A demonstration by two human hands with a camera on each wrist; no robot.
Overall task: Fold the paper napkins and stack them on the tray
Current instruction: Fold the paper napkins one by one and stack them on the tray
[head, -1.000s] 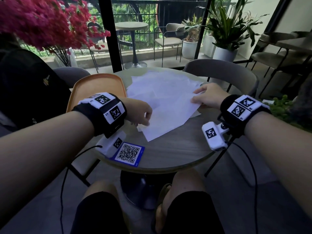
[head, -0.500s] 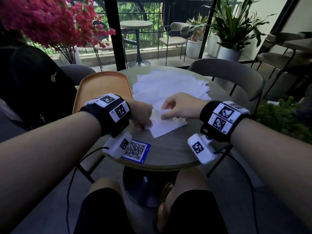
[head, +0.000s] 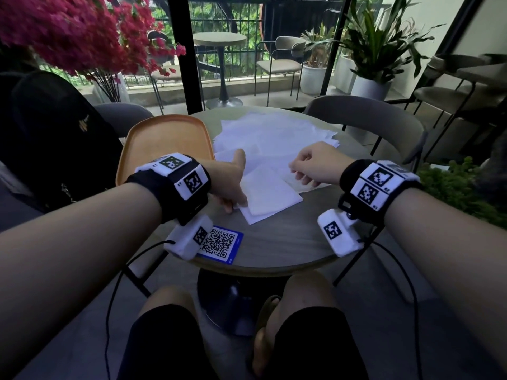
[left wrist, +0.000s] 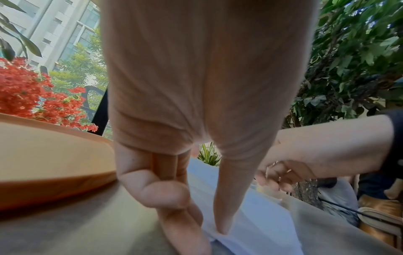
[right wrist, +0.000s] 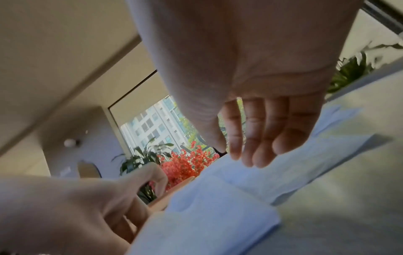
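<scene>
A round desk (head: pixel 288 242) is carrying everything in this scene. An orange tray (head: pixel 167 138) is lying on its left side, with nothing showing on the part in view. A loose spread of unfolded white napkins (head: pixel 274 133) is covering the far middle of the desk, just beside the tray's right rim. A folded napkin (head: pixel 267 193) is lying flat on the near part of the desk, in front of that spread and apart from the tray.

The left hand (head: pixel 230 182) is resting at the folded napkin's left edge, its thumb raised in the head view; in the left wrist view its fingers (left wrist: pixel 224 215) are reaching down straight onto the white paper, pressing rather than gripping. The right hand (head: pixel 315 165) is hovering over the napkin's far right corner; in the right wrist view its fingers (right wrist: pixel 259 138) are hanging loosely extended above the paper and are holding nothing.

A blue card with a square code (head: pixel 219 244) is lying at the near edge of the desk, in front of the folded napkin.
</scene>
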